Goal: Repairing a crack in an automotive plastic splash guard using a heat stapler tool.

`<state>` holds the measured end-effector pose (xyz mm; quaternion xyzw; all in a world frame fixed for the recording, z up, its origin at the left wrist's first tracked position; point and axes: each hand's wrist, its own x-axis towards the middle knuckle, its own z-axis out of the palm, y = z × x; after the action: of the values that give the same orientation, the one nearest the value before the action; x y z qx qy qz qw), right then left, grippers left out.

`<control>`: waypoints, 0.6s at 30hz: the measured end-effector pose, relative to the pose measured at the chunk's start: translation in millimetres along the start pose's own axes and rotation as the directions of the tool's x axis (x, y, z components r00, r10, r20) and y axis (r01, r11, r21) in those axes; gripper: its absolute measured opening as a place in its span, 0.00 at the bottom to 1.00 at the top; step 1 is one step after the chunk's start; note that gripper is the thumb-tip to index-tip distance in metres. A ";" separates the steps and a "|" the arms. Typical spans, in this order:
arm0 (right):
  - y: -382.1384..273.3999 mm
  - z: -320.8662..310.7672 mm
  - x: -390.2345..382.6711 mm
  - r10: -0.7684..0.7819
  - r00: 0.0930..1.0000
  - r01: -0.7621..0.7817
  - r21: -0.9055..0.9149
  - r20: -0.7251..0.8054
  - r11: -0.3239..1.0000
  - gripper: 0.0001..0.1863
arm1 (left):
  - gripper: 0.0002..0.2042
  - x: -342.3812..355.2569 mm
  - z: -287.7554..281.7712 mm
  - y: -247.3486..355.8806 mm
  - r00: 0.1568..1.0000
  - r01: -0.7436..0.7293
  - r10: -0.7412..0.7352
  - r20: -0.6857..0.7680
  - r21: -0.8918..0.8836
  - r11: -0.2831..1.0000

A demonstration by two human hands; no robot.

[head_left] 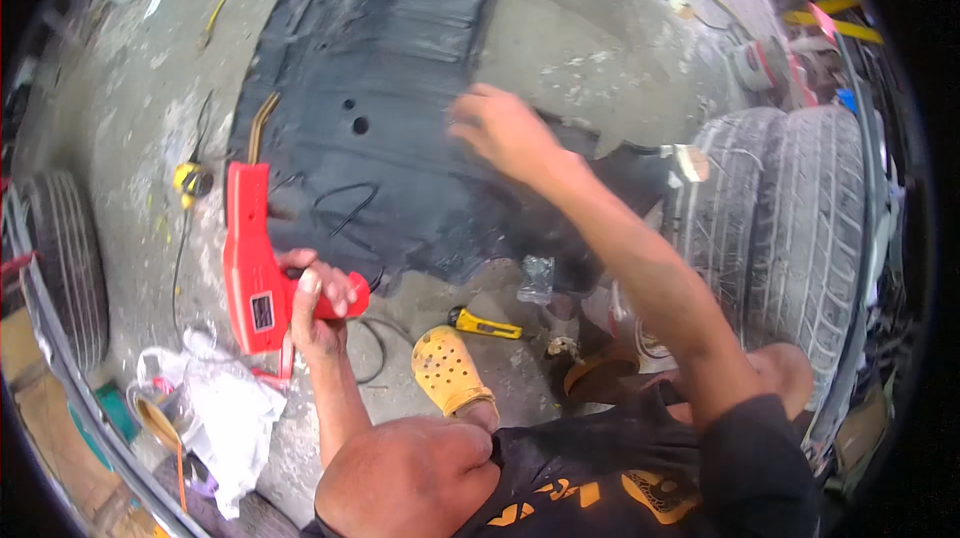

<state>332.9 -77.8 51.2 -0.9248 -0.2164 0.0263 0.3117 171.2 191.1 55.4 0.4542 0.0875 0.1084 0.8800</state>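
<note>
My left hand (325, 300) is wrapped round the handle of a red soldering gun (250, 258). The gun's bent copper-coloured tip (262, 126) points away from me, over the left edge of a large black plastic panel (400, 68). Over the middle of that panel, beside its large opening, is my right hand (508, 138). Its fingers look bent but are blurred, and nothing can be made out in them. A thin black cord or strip (347, 206) lies looped on the panel, between the two hands.
Stacked tyres (790, 228) stand at the right, another tyre (65, 268) at the left. A yellow utility knife (487, 325) lies near my yellow clog (450, 370). A small clear bag (537, 279) touches the panel's near edge. White plastic (225, 408) and cables lie at left.
</note>
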 end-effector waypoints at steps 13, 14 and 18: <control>35.1 51.4 14.8 0.063 0.993 -0.073 -0.103 -0.098 0.992 0.06 | 0.12 -12.5 0.4 -9.5 0.999 0.001 -0.005 0.038 0.105 0.994; 34.9 52.1 14.1 0.059 0.994 -0.069 -0.097 -0.095 0.993 0.06 | 0.12 -12.5 0.3 -10.4 0.998 0.005 -0.011 0.056 0.112 0.994; 33.3 54.7 12.1 0.086 0.987 -0.082 0.039 -0.136 0.996 0.07 | 0.11 -14.7 0.6 -4.1 0.999 0.019 -0.025 0.041 0.138 0.990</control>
<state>346.6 -65.6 -11.3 -0.9274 -0.1548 -0.0207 0.3398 157.7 184.4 53.1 0.5149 0.0811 0.0828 0.8494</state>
